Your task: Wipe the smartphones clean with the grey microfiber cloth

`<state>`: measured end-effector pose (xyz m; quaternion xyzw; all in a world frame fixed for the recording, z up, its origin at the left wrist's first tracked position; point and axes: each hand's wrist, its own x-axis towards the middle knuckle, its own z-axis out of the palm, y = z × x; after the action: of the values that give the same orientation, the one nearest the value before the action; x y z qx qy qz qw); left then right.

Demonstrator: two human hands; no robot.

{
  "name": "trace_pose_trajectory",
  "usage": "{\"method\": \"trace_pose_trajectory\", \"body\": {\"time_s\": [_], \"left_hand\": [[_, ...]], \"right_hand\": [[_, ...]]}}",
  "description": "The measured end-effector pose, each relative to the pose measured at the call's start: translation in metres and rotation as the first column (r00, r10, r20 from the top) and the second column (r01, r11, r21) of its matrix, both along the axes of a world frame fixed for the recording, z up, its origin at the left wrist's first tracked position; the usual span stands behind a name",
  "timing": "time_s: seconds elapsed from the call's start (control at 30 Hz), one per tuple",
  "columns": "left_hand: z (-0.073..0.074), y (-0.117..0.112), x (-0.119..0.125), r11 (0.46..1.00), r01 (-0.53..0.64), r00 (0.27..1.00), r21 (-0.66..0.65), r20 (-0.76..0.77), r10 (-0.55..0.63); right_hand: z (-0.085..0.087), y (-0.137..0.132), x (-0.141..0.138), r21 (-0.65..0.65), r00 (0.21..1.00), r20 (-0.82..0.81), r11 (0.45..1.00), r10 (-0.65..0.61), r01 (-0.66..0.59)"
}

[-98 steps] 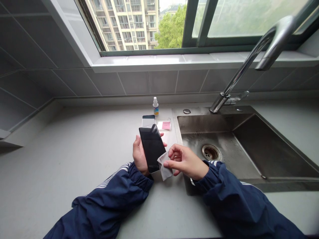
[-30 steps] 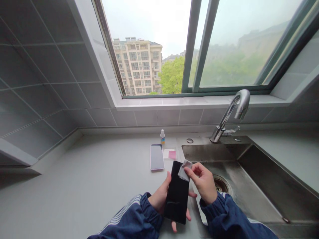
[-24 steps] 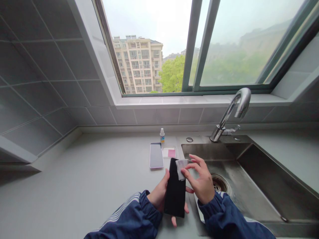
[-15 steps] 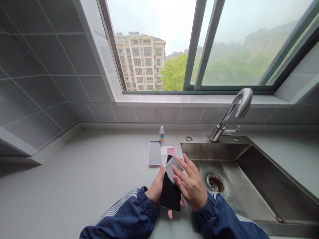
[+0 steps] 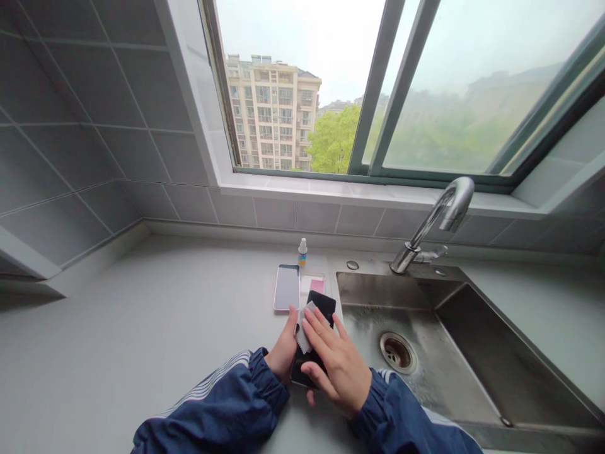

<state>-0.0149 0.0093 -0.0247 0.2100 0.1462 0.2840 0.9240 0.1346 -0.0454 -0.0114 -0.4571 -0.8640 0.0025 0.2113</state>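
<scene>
A black smartphone (image 5: 322,305) lies tilted in my left hand (image 5: 282,348), whose thumb runs along its left edge while other fingertips show beneath it. My right hand (image 5: 336,362) presses a small grey cleaning cloth (image 5: 302,339) with a zigzag edge flat against the phone's dark face. The right fingers lie over the cloth and hide part of it. Just beyond the hands, a second phone (image 5: 287,287) with a pale rim rests on the counter. Beside it is a clear flat case (image 5: 312,284) with a pink piece in it. A small white-capped bottle (image 5: 302,253) stands upright behind them.
To the right, a steel sink (image 5: 447,378) with a round drain (image 5: 397,352) is set into the pale countertop (image 5: 142,328). A chrome faucet (image 5: 435,221) rises behind the basin. Grey wall tiles (image 5: 274,212) and a partly open window (image 5: 373,94) are at the back.
My right hand has slid the cloth down and left across the phone, baring its upper right corner. The phone tilts more to the right. The whole view has turned slightly.
</scene>
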Motion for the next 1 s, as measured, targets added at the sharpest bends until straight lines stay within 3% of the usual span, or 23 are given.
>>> {"method": "trace_pose_trajectory", "body": {"time_s": [0.23,0.3,0.4,0.57,0.67,0.77,0.9,1.0], "left_hand": [[0.014,-0.004,-0.008,0.955,0.286,0.956,0.079,-0.088,-0.28],[0.015,-0.005,-0.006,0.969,0.237,0.964,0.068,-0.139,-0.226],[0.013,-0.004,-0.001,0.999,0.052,0.988,0.016,-0.147,-0.049],[0.01,0.004,0.002,0.969,-0.191,0.972,-0.159,-0.17,0.163],[0.013,0.007,-0.001,0.959,-0.194,0.969,-0.205,-0.19,0.156],[0.012,0.008,-0.005,0.974,-0.111,0.984,-0.199,-0.16,0.079],[0.006,0.011,-0.007,0.986,-0.068,0.988,-0.151,-0.149,0.045],[0.008,0.011,-0.005,0.982,-0.147,0.977,-0.118,-0.169,0.126]], "right_hand": [[-0.003,0.006,0.007,0.032,0.988,-0.037,0.988,-0.151,0.152],[-0.003,0.005,0.006,0.027,0.989,-0.043,0.989,-0.144,0.145],[-0.001,0.002,0.002,-0.007,0.996,-0.04,0.997,-0.076,0.076],[0.007,-0.004,-0.005,-0.101,0.995,-0.058,0.992,0.076,-0.081],[0.014,-0.007,-0.005,-0.143,0.986,-0.083,0.978,0.143,-0.154],[0.017,-0.008,-0.004,-0.129,0.975,-0.102,0.97,0.196,-0.208],[0.015,-0.007,-0.004,0.003,0.961,-0.127,0.969,0.246,-0.247],[0.013,-0.005,-0.004,0.134,0.963,-0.133,0.967,0.235,-0.218]]}}
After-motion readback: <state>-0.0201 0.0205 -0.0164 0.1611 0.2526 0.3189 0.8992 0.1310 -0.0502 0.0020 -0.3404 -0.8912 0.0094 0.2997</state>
